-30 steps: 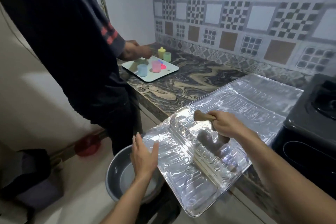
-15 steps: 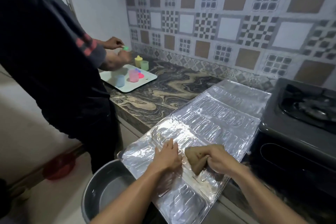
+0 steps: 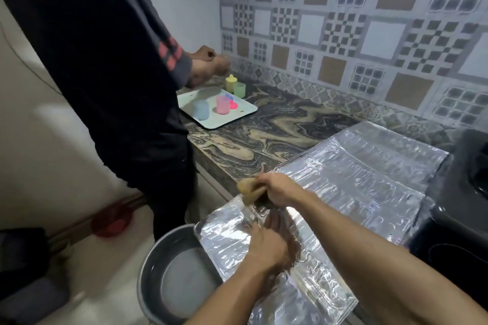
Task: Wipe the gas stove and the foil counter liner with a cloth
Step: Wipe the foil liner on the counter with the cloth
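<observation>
Cloth (image 3: pixel 247 189): tan, bunched into a wad, gripped in the right hand (image 3: pixel 277 188); it sits at the left edge of the foil, near the bench (image 3: pixel 264 129) front.

Foil liner (image 3: pixel 356 187): silver, embossed, wrinkled, reflective. It lies flat on the bench from the wall side to the front edge, its near corner overhanging. The left hand (image 3: pixel 266 245) presses on the near part.

Stove (image 3: pixel 464 192): black, at the right, its left side meeting the foil; only partly in frame.
</observation>
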The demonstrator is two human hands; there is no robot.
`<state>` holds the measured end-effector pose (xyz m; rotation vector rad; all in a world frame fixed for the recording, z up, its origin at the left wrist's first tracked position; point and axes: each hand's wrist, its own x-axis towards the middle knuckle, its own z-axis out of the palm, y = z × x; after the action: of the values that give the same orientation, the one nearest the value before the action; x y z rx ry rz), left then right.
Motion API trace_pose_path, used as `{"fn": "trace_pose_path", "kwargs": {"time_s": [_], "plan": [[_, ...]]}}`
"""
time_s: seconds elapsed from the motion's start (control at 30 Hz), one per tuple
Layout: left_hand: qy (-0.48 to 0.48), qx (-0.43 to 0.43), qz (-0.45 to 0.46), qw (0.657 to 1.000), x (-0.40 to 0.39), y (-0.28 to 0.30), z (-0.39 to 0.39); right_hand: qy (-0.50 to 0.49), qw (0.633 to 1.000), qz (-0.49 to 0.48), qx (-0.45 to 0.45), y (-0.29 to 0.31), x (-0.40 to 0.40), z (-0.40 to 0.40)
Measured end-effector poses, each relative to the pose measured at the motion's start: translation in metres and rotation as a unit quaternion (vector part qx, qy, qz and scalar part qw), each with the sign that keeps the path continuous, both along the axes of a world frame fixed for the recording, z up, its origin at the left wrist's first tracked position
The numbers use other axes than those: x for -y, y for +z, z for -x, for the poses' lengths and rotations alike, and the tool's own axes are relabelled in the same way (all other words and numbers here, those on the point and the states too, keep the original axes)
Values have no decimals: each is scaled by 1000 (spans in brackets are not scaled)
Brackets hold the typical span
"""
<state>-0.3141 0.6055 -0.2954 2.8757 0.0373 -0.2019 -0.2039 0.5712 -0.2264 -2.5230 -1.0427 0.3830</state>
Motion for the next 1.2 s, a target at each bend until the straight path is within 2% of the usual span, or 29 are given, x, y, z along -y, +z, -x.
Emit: {"fn": "trace_pose_path", "kwargs": {"time_s": [0.1,0.17,0.43,0.53,0.63,0.7,0.9,0.97,1.1,1.17,1.2], "plan": [[28,24,33,999,0,-2,-3,15,999,43,-27,-34,0,1],[34,7,35,999,0,1,-3,-14,998,45,-39,-40,14,-3],[18,-73,1,997,0,4,-6,-202,971,129,-3,-24,132,-9],[19,-80,-3,997,1,9,-10,-251,966,61,-18,-29,151,20],[23,-100,-21,995,6,15,-17,-232,970,-56,38,-45,149,49],[25,-113,-43,992,8,17,-21,-246,968,-9,47,-53,151,56],[28,-134,-65,988,13,25,-22,-252,959,-27,-124,-28,143,86],[33,-119,-52,991,15,23,-20,-269,940,-55,-201,-17,147,94],[60,-99,-2,993,15,26,-21,-296,875,-217,-316,15,165,109],[57,-50,61,995,23,40,-25,-313,849,-293,-308,33,177,111],[54,-7,139,989,29,51,-27,-328,844,-322,-277,42,186,112]]}}
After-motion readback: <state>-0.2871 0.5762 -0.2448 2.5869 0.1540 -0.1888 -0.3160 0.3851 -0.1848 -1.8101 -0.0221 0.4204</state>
